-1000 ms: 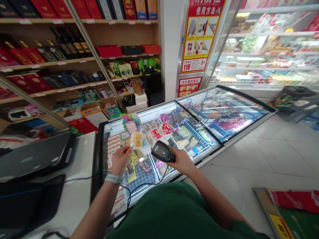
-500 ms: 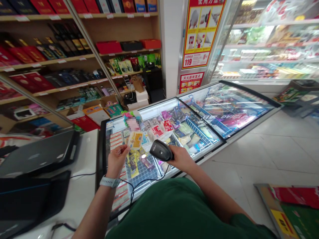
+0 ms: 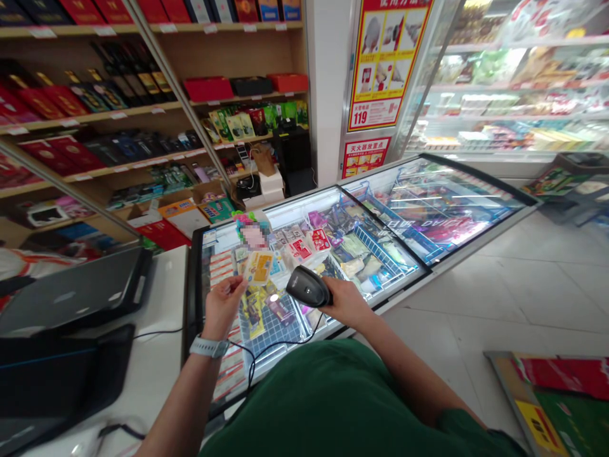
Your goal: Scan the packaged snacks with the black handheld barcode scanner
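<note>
Over the glass-topped freezer (image 3: 431, 270), my left hand (image 3: 222, 306) pinches the edge of a small flat yellow-and-white packet (image 3: 259, 268). My right hand (image 3: 343, 301) is wrapped round a black barcode scanner (image 3: 308, 287), whose head points left toward the packet. A thin black cable (image 3: 280, 344) runs from the scanner down across the freezer. Two red-and-white packs (image 3: 299, 249) lie just beyond the scanner. Beside them, behind the yellow packet, is a colourful item (image 3: 244, 219) with a blurred-out patch. Wire baskets of packaged goods show through the glass.
To my left a black laptop (image 3: 71, 292) sits on a white counter (image 3: 164, 304). Shelves (image 3: 111, 117) of boxes and bottles line the back wall. A lit display fridge (image 3: 518, 95) stands at the far right, and cartons (image 3: 554, 400) are on the floor at the lower right.
Almost nothing differs. The packet in my left hand has tilted very slightly, while the scanner in my right hand stays in the same place.
</note>
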Demonstrator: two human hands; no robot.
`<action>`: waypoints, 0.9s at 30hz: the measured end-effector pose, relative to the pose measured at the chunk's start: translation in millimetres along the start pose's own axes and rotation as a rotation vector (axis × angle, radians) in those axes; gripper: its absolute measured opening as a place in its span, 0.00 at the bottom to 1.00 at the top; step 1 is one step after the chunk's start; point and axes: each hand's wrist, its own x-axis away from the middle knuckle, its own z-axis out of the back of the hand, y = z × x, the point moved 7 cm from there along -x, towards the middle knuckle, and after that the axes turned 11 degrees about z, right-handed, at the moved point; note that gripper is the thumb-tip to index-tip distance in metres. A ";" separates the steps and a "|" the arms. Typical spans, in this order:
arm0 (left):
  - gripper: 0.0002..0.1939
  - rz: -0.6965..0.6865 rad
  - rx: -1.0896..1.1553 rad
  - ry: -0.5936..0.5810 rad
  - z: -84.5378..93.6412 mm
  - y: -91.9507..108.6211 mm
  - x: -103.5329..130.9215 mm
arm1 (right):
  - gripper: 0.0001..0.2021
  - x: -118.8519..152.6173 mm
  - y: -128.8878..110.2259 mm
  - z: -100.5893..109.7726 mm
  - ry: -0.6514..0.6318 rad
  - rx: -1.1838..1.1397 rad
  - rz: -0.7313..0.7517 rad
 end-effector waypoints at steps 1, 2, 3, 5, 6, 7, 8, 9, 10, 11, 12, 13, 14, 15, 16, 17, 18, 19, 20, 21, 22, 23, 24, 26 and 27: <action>0.21 0.000 0.001 0.000 0.0 -0.1 -0.1 | 0.10 0.0 0.0 0.0 0.001 0.003 0.001; 0.22 0.000 0.003 0.003 0.0 -0.3 -0.2 | 0.10 0.0 0.0 0.1 0.000 0.006 -0.002; 0.22 0.003 0.005 0.004 -0.1 -0.6 -0.2 | 0.10 -0.1 0.0 0.0 -0.002 0.009 -0.005; 0.22 0.011 0.010 0.007 -0.2 -1.2 -0.3 | 0.10 -0.3 -0.4 0.2 -0.005 0.008 -0.009; 0.22 0.014 0.012 0.006 -0.3 -1.5 -0.3 | 0.10 -0.5 -0.8 0.3 -0.006 0.006 -0.009; 0.23 0.014 0.012 0.007 -0.2 -1.8 -0.3 | 0.10 -0.8 -1.3 0.5 -0.006 0.004 -0.008; 0.23 0.013 0.010 0.010 0.2 -2.1 -0.4 | 0.10 -1.1 -1.6 0.7 -0.006 0.002 -0.009; 0.23 0.008 0.001 0.013 0.7 -2.3 -0.5 | 0.10 -1.4 -1.8 0.9 -0.006 0.001 -0.011; 0.23 0.001 -0.012 0.021 1.5 -2.5 -0.7 | 0.10 -1.7 -1.7 1.0 -0.008 0.002 -0.015; 0.23 -0.005 -0.030 0.026 2.1 -2.8 -1.0 | 0.10 -1.9 -1.5 0.9 -0.011 0.005 -0.021; 0.23 -0.011 -0.045 0.030 2.6 -3.3 -1.3 | 0.10 -2.2 -1.3 0.7 -0.015 0.009 -0.025; 0.23 -0.012 -0.054 0.030 2.9 -4.0 -1.7 | 0.10 -2.4 -1.1 0.5 -0.017 0.013 -0.027; 0.23 -0.009 -0.053 0.027 3.0 -5.0 -2.2 | 0.10 -2.7 -1.0 0.1 -0.021 0.015 -0.026; 0.23 -0.003 -0.045 0.024 3.0 -6.0 -2.6 | 0.10 -3.0 -1.0 -0.4 -0.023 0.015 -0.023; 0.23 0.004 -0.035 0.022 3.0 -7.0 -2.9 | 0.10 -3.3 -0.9 -0.7 -0.024 0.016 -0.020; 0.23 0.010 -0.026 0.022 3.1 -7.6 -3.1 | 0.10 -3.6 -0.9 -1.1 -0.024 0.017 -0.019; 0.23 0.013 -0.019 0.024 3.1 -7.9 -3.0 | 0.10 -3.8 -0.8 -1.5 -0.026 0.017 -0.018; 0.23 0.014 -0.016 0.023 3.1 -7.9 -2.9 | 0.10 -4.1 -0.7 -2.0 -0.028 0.017 -0.019; 0.23 0.013 -0.015 0.022 2.9 -7.8 -2.6 | 0.10 -4.3 -0.6 -2.5 -0.032 0.018 -0.021; 0.23 0.012 -0.014 0.019 2.7 -7.8 -2.3 | 0.10 -4.6 -0.6 -2.7 -0.034 0.018 -0.022; 0.23 0.011 -0.013 0.016 2.6 -7.8 -2.1 | 0.10 -5.0 -0.8 -3.0 -0.036 0.018 -0.022; 0.23 0.010 -0.013 0.016 2.8 -8.0 -1.9 | 0.10 -5.4 -1.0 -3.0 -0.037 0.019 -0.021; 0.23 0.010 -0.013 0.018 3.1 -8.2 -1.7 | 0.10 -5.8 -1.3 -2.9 -0.037 0.022 -0.019; 0.23 0.011 -0.007 0.022 3.8 -8.9 -1.5 | 0.10 -6.9 -2.2 -2.7 -0.038 0.027 -0.014; 0.23 0.013 0.000 0.024 4.1 -9.3 -1.5 | 0.10 -7.6 -2.4 -2.7 -0.041 0.029 -0.014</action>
